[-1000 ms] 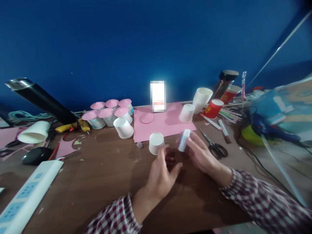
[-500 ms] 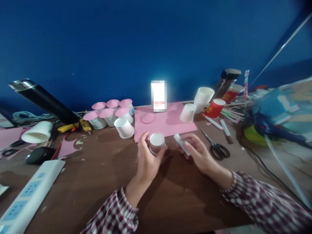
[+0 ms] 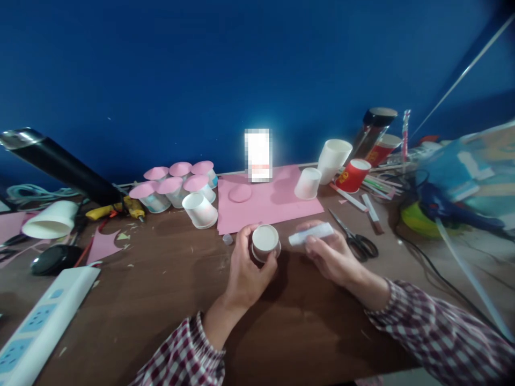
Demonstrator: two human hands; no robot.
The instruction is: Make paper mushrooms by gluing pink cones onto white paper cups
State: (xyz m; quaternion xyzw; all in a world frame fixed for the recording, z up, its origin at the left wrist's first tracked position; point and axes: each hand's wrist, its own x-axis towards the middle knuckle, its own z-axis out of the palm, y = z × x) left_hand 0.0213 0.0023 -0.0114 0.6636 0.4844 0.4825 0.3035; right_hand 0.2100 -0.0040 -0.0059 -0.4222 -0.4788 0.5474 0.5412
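Deep blue wall [image 3: 161,80] backs the brown table [image 3: 169,316], where pink paper sheets [image 3: 273,201] lie. From where I stand, the left hand [image 3: 247,276] grips an upturned white paper cup [image 3: 265,238] in front of the sheets, thumb and fingers parted only to its width. To its right, the right hand [image 3: 333,260] pinches a white glue stick [image 3: 317,232] between close-set thumb and fingers, one end toward the cup, scissors [image 3: 367,247] lying just beyond.

This looks like a craft worktable [image 3: 161,321], judging by the pink paper sheets [image 3: 273,201], with pink-topped cups [image 3: 171,186] left of the sheets, scissors [image 3: 351,235] to their near right and a power strip [image 3: 50,313] to their near left.
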